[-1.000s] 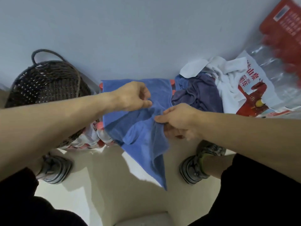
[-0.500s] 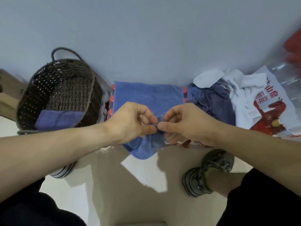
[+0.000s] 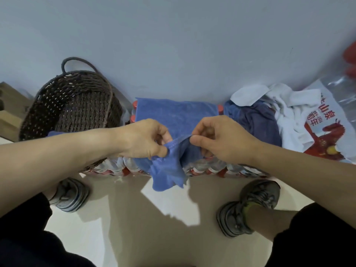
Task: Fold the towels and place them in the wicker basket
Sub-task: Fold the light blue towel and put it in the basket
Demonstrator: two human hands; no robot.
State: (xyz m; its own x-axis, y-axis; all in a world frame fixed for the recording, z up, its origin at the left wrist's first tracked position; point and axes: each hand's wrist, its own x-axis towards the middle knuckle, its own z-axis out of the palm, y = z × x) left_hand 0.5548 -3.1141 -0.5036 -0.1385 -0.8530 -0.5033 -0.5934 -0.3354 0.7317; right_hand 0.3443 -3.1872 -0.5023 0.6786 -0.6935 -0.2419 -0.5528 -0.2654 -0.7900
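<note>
Left hand and right hand each pinching soft blue cloth towel in close grip, dark woven wicker basket at left

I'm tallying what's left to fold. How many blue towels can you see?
3, maybe more hidden. One blue towel held by the left hand and right hand; a flat one behind them; a sliver in the wicker basket. The pile may hide others.

Left hand and right hand pinch the blue towel edge close together; its lower part hangs over the bottle pack's front edge. Basket stands left, towel pile right.
</note>
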